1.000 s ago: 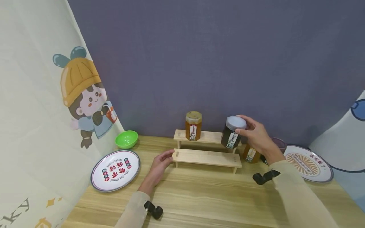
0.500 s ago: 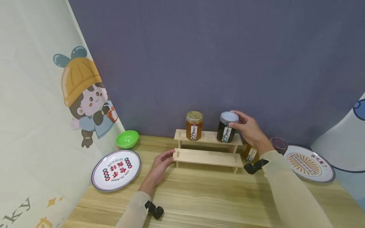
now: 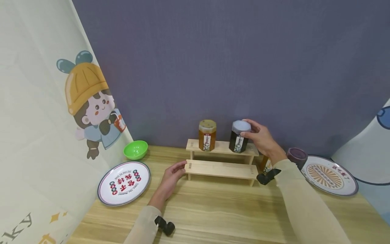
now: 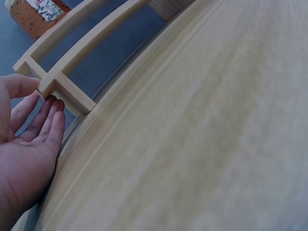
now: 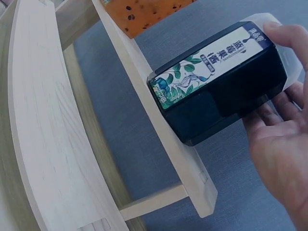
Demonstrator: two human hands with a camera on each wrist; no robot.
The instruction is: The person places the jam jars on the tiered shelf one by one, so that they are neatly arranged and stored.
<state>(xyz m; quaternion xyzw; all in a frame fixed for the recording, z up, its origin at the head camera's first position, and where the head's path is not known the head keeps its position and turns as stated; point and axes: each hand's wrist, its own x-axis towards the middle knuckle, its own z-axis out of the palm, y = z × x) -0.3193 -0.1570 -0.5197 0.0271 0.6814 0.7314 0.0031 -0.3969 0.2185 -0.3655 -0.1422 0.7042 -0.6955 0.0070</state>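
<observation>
My right hand (image 3: pixel 262 138) grips a dark jar of jam (image 3: pixel 235 140) by its pale lid, thumb on the near side. The jar stands upright at the right part of the upper step of a two-tier wooden rack (image 3: pixel 220 168); the right wrist view shows its base at the board. An amber jar (image 3: pixel 207 139) with dark specks stands on the same step to the left. My left hand (image 3: pixel 170 179) pinches the left end of the lower step between thumb and fingers, as the left wrist view shows.
Another amber jar (image 3: pixel 268 165), partly hidden by my right arm, stands right of the rack. Beyond it are a purple cup (image 3: pixel 297 155) and a patterned plate (image 3: pixel 342 184). A green bowl (image 3: pixel 135 150) and a white plate (image 3: pixel 106 195) lie left. A grey curtain (image 3: pixel 228 67) hangs behind.
The dark jar, tilted at first, has come upright onto the upper step and shifted left along it with my right hand. My left hand has stayed at the rack's end.
</observation>
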